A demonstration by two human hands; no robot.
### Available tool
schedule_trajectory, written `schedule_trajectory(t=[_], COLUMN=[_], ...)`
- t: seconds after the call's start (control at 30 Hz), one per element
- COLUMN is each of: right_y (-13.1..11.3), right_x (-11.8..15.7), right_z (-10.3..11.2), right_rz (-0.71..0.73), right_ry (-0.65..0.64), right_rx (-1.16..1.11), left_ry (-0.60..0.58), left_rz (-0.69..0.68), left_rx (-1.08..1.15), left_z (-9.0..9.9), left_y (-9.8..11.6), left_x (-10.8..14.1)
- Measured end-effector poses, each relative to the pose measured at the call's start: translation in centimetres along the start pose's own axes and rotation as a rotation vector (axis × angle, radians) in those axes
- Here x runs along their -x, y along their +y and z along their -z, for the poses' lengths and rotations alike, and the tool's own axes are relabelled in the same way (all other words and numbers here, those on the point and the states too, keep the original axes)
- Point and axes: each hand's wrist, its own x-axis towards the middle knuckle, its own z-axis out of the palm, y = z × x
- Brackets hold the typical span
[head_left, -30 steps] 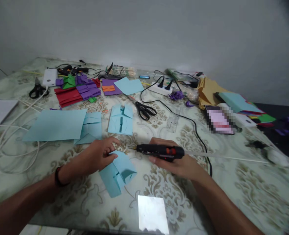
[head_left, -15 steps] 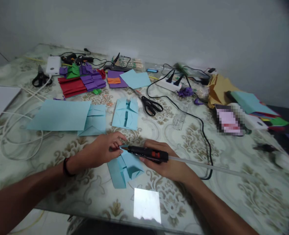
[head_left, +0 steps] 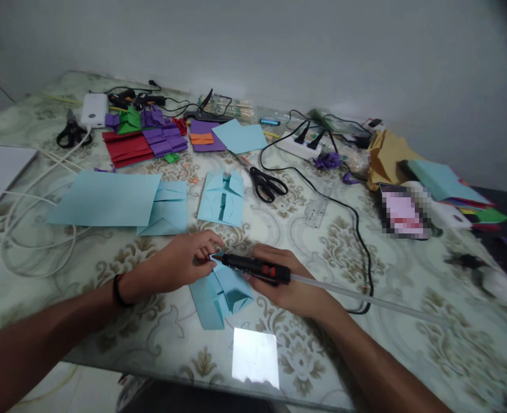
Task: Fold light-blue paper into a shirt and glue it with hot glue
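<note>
My right hand (head_left: 285, 281) is closed around a black hot glue gun (head_left: 253, 267) with red parts. A long clear glue stick (head_left: 357, 292) sticks out of its back end. The gun's tip points left, at the upper edge of a folded light blue paper (head_left: 208, 301) on the table. My left hand (head_left: 188, 261) pinches that edge between thumb and fingers, right beside the nozzle. Behind it lie another folded blue paper (head_left: 222, 199) with a slit down its middle, a flat blue sheet (head_left: 107, 198) and a folded blue piece (head_left: 167, 209) partly under the sheet.
Black scissors (head_left: 268, 183) lie beyond my hands, near a clear ruler (head_left: 318, 206). A black cord (head_left: 359, 229) runs from a white power strip (head_left: 299, 146) round the right side. White cable (head_left: 10, 241) loops at left. Purple and red folded papers (head_left: 128, 150) lie farther back.
The glue gun has shifted very slightly to the left along the paper's edge. The view has tilted a little; my left hand keeps its pinch.
</note>
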Motion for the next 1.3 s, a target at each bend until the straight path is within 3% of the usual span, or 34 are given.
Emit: schedule_trajectory(t=[0.37,1.3], right_y=[0.3,0.4], right_x=[0.1,0.4], right_z=[-0.1,2.0], right_rz=[0.004,-0.057], right_ry=[0.002,-0.047], right_rx=[0.013,0.042], left_ry=[0.003,0.0], left_rz=[-0.004,-0.026], left_rx=[-0.041,0.001], left_z=[0.1,0.0], left_y=[0.3,-0.3], left_x=[0.1,0.0])
